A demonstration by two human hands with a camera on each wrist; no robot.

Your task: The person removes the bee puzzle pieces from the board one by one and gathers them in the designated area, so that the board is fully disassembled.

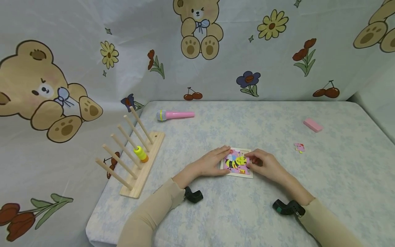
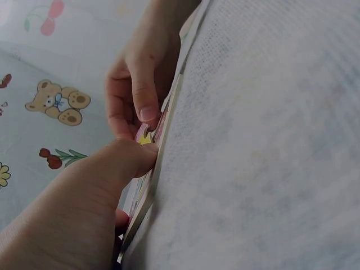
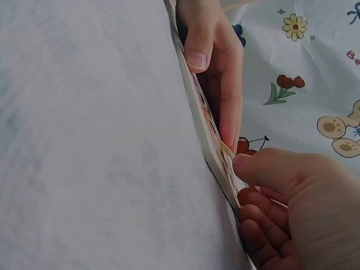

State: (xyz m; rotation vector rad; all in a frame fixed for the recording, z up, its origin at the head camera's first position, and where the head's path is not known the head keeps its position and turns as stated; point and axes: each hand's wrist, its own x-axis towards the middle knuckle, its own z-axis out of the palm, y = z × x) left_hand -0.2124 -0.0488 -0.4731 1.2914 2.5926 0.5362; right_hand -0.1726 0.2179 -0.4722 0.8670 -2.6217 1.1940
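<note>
Right grip [image 1: 265, 165] pinching puzzle piece [image 1: 242, 160]; left grip [image 1: 212, 162] spread, resting on bee puzzle [image 1: 232, 165].

Head view looks forward and down; low, close wrist views share the puzzle [image 1: 237, 163].

A wooden rack [image 1: 145, 169] with 6 pegs [image 1: 114, 174], a pink microphone [image 1: 179, 115] and a pink block [image 1: 313, 125] rest on the tabletop [image 1: 240, 212].
</note>
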